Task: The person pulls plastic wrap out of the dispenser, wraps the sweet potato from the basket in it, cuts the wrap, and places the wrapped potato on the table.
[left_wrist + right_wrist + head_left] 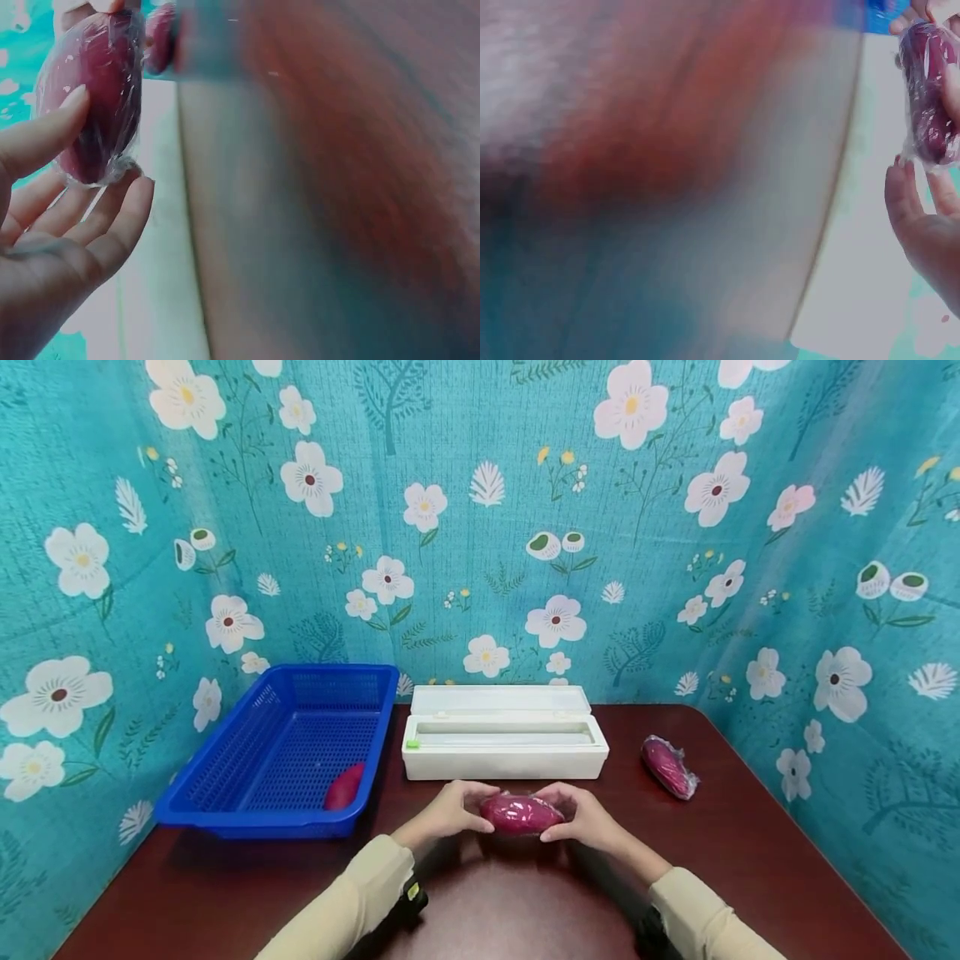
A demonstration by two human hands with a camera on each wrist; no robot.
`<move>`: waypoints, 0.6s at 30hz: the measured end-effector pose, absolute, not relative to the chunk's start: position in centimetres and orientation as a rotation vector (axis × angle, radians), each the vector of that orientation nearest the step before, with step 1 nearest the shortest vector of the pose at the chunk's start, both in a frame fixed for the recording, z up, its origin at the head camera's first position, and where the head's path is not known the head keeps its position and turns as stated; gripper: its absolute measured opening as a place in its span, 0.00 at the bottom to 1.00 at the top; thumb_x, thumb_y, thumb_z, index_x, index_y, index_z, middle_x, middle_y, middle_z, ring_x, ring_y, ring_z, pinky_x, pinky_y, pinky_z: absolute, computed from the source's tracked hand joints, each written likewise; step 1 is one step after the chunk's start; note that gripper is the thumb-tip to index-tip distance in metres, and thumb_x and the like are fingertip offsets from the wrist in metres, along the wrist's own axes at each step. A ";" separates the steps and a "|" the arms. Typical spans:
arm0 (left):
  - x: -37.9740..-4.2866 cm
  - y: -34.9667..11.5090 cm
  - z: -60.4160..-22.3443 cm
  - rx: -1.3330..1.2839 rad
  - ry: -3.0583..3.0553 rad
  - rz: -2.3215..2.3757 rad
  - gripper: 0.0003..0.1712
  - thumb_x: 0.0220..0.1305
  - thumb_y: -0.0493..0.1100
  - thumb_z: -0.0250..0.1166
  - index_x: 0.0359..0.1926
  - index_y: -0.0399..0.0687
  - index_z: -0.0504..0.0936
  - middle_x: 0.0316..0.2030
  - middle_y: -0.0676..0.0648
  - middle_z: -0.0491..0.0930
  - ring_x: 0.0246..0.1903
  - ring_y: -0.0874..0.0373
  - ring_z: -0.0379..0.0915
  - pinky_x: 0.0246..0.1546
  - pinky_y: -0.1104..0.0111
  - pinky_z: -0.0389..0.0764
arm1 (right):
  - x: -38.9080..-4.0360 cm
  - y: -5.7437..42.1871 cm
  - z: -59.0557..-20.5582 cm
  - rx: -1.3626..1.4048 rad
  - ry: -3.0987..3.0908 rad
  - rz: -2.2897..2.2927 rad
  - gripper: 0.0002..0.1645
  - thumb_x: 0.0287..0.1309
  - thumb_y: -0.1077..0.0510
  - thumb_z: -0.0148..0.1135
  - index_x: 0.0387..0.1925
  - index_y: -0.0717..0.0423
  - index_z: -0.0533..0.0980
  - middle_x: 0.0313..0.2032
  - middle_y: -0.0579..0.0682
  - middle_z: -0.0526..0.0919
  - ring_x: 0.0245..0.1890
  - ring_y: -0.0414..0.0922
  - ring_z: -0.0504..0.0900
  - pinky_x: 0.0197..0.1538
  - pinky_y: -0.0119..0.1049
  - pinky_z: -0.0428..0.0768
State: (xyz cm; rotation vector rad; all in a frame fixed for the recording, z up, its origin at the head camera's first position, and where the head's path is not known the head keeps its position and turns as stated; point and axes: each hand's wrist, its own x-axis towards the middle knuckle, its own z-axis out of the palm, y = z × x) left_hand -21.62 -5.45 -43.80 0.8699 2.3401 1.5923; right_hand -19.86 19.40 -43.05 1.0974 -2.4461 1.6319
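Observation:
A plump purple-red sweet potato (521, 815) in clear cling film is held level between both hands, just in front of a white box. My left hand (448, 814) grips its left end, thumb on the near side and fingers on the far side. At the other end my right hand (588, 818) grips it the same way. In the left wrist view the film on the sweet potato (105, 90) is gathered near the left fingertips. The right wrist view shows the wrapped sweet potato (928, 82) at its right edge, with wrinkled, shiny film.
The white cling film dispenser (506, 767) stands with its lid raised at the back and a green slider at its left. To the left, a blue basket (255, 820) holds an unwrapped sweet potato (345, 787). Another wrapped sweet potato (667, 766) lies at the right on the dark table (750, 860).

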 end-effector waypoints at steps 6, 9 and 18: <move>-21.6 -5.3 -43.3 0.845 2.363 1.767 0.29 0.47 0.29 0.67 0.52 0.24 0.69 0.46 0.31 0.73 0.44 0.41 0.73 0.41 0.57 0.75 | -20.7 21.0 -43.6 0.945 -2.369 1.780 0.26 0.40 0.72 0.67 0.46 0.69 0.72 0.37 0.58 0.80 0.33 0.43 0.78 0.36 0.34 0.77; -21.4 -5.2 -43.2 0.800 2.421 1.776 0.28 0.47 0.30 0.67 0.51 0.25 0.70 0.45 0.33 0.74 0.41 0.43 0.74 0.39 0.59 0.75 | -20.8 21.9 -43.1 0.821 -2.340 1.802 0.25 0.41 0.70 0.67 0.46 0.70 0.72 0.36 0.55 0.80 0.32 0.43 0.78 0.35 0.33 0.77; -19.8 -4.2 -42.3 0.763 2.387 1.761 0.23 0.47 0.28 0.66 0.47 0.27 0.72 0.38 0.34 0.77 0.39 0.42 0.75 0.40 0.54 0.74 | -21.9 24.8 -41.3 0.464 -2.176 1.759 0.25 0.42 0.72 0.66 0.46 0.71 0.71 0.33 0.44 0.80 0.30 0.38 0.76 0.33 0.26 0.76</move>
